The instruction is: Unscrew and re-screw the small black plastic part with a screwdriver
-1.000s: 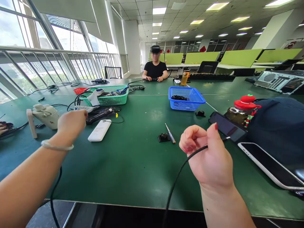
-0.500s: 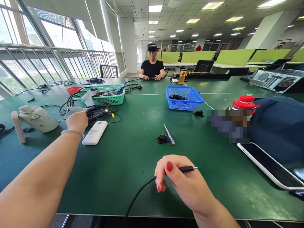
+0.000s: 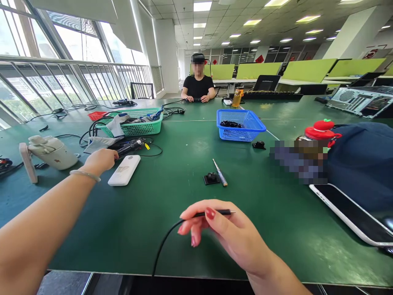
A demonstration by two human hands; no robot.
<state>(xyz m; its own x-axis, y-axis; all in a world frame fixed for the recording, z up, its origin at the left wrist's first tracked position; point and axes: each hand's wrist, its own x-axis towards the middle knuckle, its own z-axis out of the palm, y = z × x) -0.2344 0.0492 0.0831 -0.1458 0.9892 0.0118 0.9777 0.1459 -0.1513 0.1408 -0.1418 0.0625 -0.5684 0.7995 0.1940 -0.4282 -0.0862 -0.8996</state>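
Note:
Between thumb and fingers, my right hand point(image 3: 221, 223) pinches a black cable point(image 3: 162, 241) just behind its plug. The slim plug point(image 3: 225, 212) has a small metal tip pointing right, and the cable hangs over the table's front edge. My left hand point(image 3: 100, 162) is reached out to the left, its fingers curled at the near end of a dark cylindrical device point(image 3: 132, 146) with a yellow tag. What lies inside those fingers is hidden. A white power bank point(image 3: 124, 170) lies close to its right, and a grey work glove point(image 3: 101, 143) is just beyond.
A screwdriver point(image 3: 220, 172) lies beside a small black mount point(image 3: 211, 178) mid-table. Further back stand a green basket point(image 3: 138, 129) and a blue basket point(image 3: 241, 133). A pale jug point(image 3: 53, 153) is at left, a tablet point(image 3: 350, 213) at right. A person point(image 3: 198, 84) sits opposite.
My left hand has shifted slightly and turned its fingers toward the dark device. My right hand has moved a little left with the cable, its fingers more extended.

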